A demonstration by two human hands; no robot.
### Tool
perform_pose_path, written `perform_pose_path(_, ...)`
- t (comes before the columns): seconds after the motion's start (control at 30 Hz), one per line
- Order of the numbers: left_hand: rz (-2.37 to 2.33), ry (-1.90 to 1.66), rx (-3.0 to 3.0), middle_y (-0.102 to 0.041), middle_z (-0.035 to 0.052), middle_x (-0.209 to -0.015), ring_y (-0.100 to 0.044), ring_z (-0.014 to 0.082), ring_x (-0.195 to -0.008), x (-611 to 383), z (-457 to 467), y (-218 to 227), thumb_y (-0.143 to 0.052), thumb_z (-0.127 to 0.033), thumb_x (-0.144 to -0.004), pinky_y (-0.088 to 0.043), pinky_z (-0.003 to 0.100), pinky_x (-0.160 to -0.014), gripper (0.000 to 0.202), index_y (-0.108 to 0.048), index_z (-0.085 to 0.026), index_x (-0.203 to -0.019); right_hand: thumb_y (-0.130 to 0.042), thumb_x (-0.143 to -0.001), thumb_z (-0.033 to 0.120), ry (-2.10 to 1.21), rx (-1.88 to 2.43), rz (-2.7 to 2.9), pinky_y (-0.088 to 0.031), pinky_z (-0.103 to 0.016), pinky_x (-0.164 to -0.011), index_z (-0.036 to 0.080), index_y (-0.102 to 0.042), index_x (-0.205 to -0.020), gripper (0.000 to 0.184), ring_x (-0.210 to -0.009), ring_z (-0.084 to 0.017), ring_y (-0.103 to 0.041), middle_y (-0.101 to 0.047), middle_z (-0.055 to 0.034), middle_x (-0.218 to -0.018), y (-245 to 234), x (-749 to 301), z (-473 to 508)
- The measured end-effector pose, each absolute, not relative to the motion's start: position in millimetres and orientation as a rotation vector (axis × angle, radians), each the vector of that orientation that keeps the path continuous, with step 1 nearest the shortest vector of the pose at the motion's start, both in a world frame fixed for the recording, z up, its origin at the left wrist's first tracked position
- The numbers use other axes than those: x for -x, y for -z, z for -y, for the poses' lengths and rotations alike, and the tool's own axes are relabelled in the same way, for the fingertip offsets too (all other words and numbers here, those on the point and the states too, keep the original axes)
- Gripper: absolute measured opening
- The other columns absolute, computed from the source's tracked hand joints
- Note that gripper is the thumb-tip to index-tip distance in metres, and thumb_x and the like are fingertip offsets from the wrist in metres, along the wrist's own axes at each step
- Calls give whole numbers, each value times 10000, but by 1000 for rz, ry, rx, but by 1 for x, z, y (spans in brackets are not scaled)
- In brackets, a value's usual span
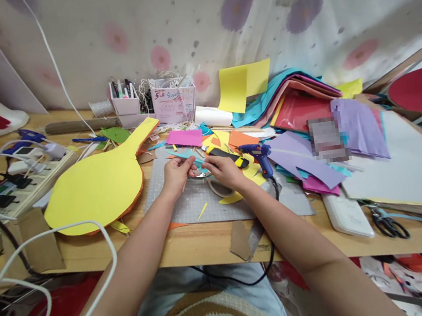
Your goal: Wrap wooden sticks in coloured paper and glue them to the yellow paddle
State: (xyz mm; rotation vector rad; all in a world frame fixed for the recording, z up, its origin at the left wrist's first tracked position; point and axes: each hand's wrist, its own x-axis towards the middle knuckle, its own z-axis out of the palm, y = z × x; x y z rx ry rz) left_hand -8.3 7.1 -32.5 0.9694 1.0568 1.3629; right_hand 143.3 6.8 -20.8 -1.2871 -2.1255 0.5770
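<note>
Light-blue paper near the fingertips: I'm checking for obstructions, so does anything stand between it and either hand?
Nothing visible does. The left hand and right hand both have their fingertips right by the light-blue paper, above the gray mat; the exact contact is too small to tell.

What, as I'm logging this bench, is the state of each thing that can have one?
Left hand: holding blue paper
Right hand: fingers curled, grip unclear
Glue gun: cord attached, heat unclear
Black scissors: lying, blades unclear
Power strip: plugs inserted
Pen holder: upright, holding pens
Yellow paddle-shaped piece: lying flat
</note>
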Motion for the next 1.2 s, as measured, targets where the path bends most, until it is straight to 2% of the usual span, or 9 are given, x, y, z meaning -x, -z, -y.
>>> perform_pose_path(0.17, -1014, -1360, -1009, -582, -3, -493, -476, 63, -356, 12, -7, 31, -711, -442, -561, -467, 229, -450, 374, -502, -132, -567, -424, -824, 431, -984, 1154, 2013, -307, -209, -545, 153, -581, -740, 330, -541, -80, -392, -455, 35, -568, 21, -146, -10)
perform_pose_path(0.33, -902, -1333, -963, -597, 8, -567, -509, 65, -411, 14, -5, 27, -577, -610, -628, -475, 220, -461, 492, -560, -127, -723, -442, -796, 512, -1286, 1102, 1859, -226, -197, -441, 147, -564, -740, 389, -434, -51, -273, -333, 71, -491, 23, -146, -10)
perform_pose_path(0.47, -1030, -1374, -1014, -566, -22, -499, -471, 53, -362, 12, -6, 29, -712, -477, -546, -471, 216, -446, 403, -515, -131, -612, -451, -792, 522, -1375, 1107, 1847, -213, -188, -423, 144, -566, -767, 396, -422, -40, -271, -338, 75, -492, 22, -146, -9)
perform_pose_path(0.63, -1128, -1439, -1014, -539, -33, -449, -459, 62, -332, 15, -9, 33, -699, -451, -576, -423, 198, -388, 383, -463, -150, -572, -454, -781, 546, -1388, 1132, 1842, -243, -188, -421, 138, -580, -830, 430, -436, -38, -319, -417, 56, -552, 21, -148, -10)
perform_pose_path(0.83, -925, -1413, -967, -524, -46, -516, -454, 49, -393, 13, -6, 26, -656, -532, -592, -442, 202, -423, 431, -542, -141, -736, -504, -752, 550, -1624, 1028, 1587, -187, -179, -375, 162, -514, -746, 389, -387, -26, -223, -296, 93, -496, 25, -142, -9)
perform_pose_path(0.93, -933, -1441, -1009, -460, -72, -488, -396, 32, -377, 10, -4, 24, -701, -463, -568, -392, 178, -378, 382, -541, -144, -706, -528, -737, 545, -1738, 974, 1547, -192, -172, -360, 156, -533, -783, 392, -390, -24, -240, -371, 79, -517, 24, -140, -7)
perform_pose_path(1.07, -1073, -1524, -1036, -416, -82, -436, -375, 33, -343, 13, -8, 30, -671, -428, -622, -308, 170, -336, 323, -491, -160, -628, -451, -773, 575, -1655, 1003, 1667, -298, -172, -382, 145, -569, -857, 454, -455, -42, -387, -564, 1, -664, 24, -144, -7)
perform_pose_path(1.2, -1130, -1547, -987, -415, -83, -433, -388, 35, -350, 17, -11, 32, -685, -445, -598, -340, 171, -358, 369, -444, -165, -595, -507, -758, 529, -1527, 1055, 1722, -328, -170, -381, 144, -576, -855, 402, -443, -40, -410, -577, 9, -650, 28, -146, -11)
